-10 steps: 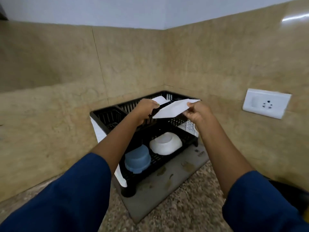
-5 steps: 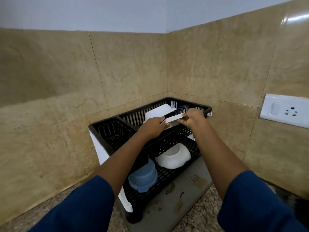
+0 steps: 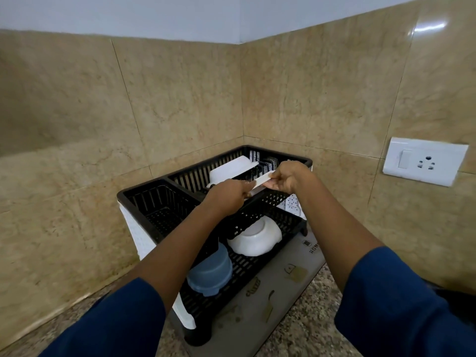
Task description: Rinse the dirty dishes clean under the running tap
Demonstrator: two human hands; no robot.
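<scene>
Two hands grip one white plate edge-on above the rack's upper tier: left hand and right hand closed on opposite rims. Lowering it straight between slots, beside the other plate, should prevent knocks.

- Beige marble-look wall tiles meet in a corner.
- White switch-and-socket plate on the right wall.
- Speckled granite desk below.
- Pale painted wall above the tiles.
</scene>
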